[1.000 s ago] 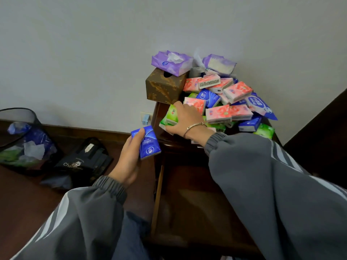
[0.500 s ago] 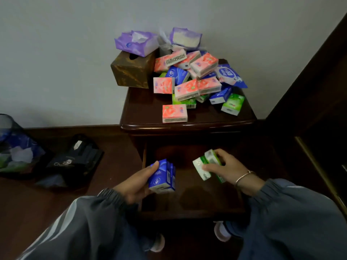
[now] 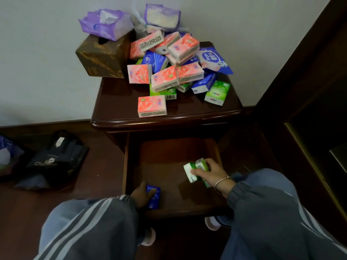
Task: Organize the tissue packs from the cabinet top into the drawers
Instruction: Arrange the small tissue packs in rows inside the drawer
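While both hands are down in the one open drawer point(image 3: 169, 162), the count stands thus. Item, my left hand point(image 3: 141, 195): fingers curled round one dark blue pack point(image 3: 154, 197), low in the drawer's near left corner; the shadow hides whether it touches the bottom. Item, my right hand point(image 3: 211, 174): thumb and fingers pinching two packs side by side, the green pair point(image 3: 195, 168), over the right half of the drawer, with one silver bangle point(image 3: 222, 182) on the wrist. Item, the cabinet top point(image 3: 116, 102), bearing the remaining stock in a heap towards the wall: pink packs point(image 3: 152, 106), at least seven, one lying apart at the front edge and the others overlapping; green packs point(image 3: 216, 92), three that I can count, one at the right edge and two partly under the pink; blue packs point(image 3: 155, 61), two plainly seen, with more blue showing behind that I cannot count. Also there: one large blue-and-white wipes pack point(image 3: 214, 61) at the right rear, two purple soft packs point(image 3: 106, 24), both torn open, and one brown tissue box point(image 3: 103, 57) at the left rear, overhanging the edge, with one purple pack resting on it. On the floor: one black bag point(image 3: 56, 156) to the left and two shoe tips point(image 3: 212, 223) below the drawer.
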